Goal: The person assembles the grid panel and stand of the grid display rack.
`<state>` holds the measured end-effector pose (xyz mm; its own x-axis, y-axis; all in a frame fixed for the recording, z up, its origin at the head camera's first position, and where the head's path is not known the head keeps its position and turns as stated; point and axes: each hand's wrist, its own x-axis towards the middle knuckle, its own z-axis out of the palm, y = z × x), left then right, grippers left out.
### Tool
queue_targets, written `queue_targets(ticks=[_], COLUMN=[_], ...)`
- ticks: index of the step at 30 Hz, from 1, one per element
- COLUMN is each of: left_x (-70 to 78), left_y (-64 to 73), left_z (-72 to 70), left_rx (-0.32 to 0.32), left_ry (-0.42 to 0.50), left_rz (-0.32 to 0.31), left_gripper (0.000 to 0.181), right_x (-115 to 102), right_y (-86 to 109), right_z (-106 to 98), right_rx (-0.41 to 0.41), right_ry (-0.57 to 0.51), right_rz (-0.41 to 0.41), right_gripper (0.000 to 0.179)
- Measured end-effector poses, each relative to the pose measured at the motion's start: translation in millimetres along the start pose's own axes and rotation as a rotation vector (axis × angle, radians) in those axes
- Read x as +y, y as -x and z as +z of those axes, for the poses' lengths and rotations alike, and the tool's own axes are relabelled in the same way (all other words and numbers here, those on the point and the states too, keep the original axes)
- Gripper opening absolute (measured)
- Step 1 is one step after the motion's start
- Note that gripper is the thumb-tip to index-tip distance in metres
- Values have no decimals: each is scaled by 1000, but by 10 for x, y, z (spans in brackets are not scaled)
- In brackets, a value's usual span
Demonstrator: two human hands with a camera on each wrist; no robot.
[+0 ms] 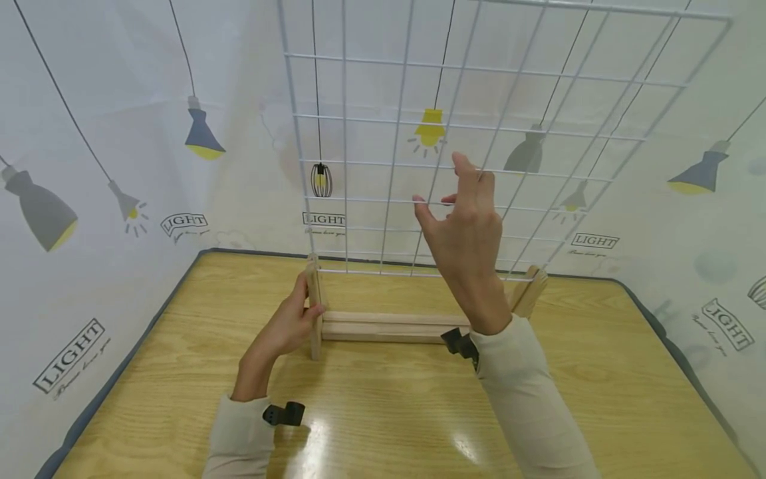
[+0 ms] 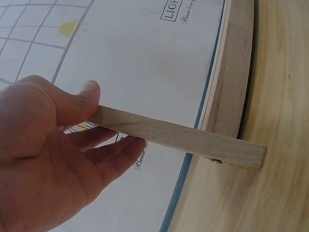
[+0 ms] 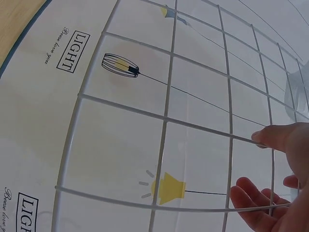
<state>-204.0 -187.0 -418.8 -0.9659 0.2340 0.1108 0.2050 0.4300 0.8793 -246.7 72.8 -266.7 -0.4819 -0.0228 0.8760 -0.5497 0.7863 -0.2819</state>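
A white wire grid panel (image 1: 395,123) rises above a low wooden stand (image 1: 383,327) made of two end pieces joined by a crossbar. The grid's lower edge is level with the upper parts of the end pieces; whether it is fixed to them I cannot tell. My left hand (image 1: 290,320) pinches the left end piece (image 2: 178,137) between thumb and fingers, its foot on the table. At the grid's lower middle, my right hand (image 1: 469,236) has thumb and fingers spread apart among the wires (image 3: 193,126). The thumb touches or nearly touches one wire. My right forearm partly hides the right end piece (image 1: 528,293).
The light wood table (image 1: 371,406) has a dark blue edging at its back and sides. White walls (image 1: 108,279) printed with lamps and "LIGHT" lettering enclose it on three sides. Each wrist carries a small black camera mount (image 1: 284,414).
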Motion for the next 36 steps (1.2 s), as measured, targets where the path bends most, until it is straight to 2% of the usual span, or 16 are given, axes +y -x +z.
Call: queue_targets(ticks=[8, 11, 13, 15, 17, 20, 22, 25, 29, 36], left_x=[13, 50, 109, 219, 359, 611, 759, 932, 1028, 1053], left_y=[-17, -6, -4, -19, -60, -169, -266, -402, -516, -559], left_z=[9, -33, -89, -156, -219, -285, -304, -304, -266, -192], left_rx=[-15, -15, 12, 68, 139, 240, 274, 292, 327, 419], left_ry=[3, 7, 2, 7, 7, 55, 108, 207, 302, 454], left_rz=[-8, -17, 3, 52, 133, 275, 365, 429, 404, 371], left_gripper=[64, 70, 72, 71, 67, 55, 49, 41, 34, 29], right_x=[55, 65, 67, 66, 65, 68, 74, 82, 88, 104], right_y=[27, 38, 42, 41, 39, 38, 43, 55, 76, 92], right_z=[21, 36, 46, 54, 56, 57, 58, 65, 73, 50], right_rx=[-9, -12, -14, -17, -17, -19, -21, -31, -37, -57], right_ry=[5, -4, -10, -11, -8, -2, 2, 7, 18, 44], right_rz=[4, 5, 6, 5, 5, 4, 5, 7, 5, 7], right_gripper=[63, 63, 63, 64, 64, 64, 64, 64, 64, 70])
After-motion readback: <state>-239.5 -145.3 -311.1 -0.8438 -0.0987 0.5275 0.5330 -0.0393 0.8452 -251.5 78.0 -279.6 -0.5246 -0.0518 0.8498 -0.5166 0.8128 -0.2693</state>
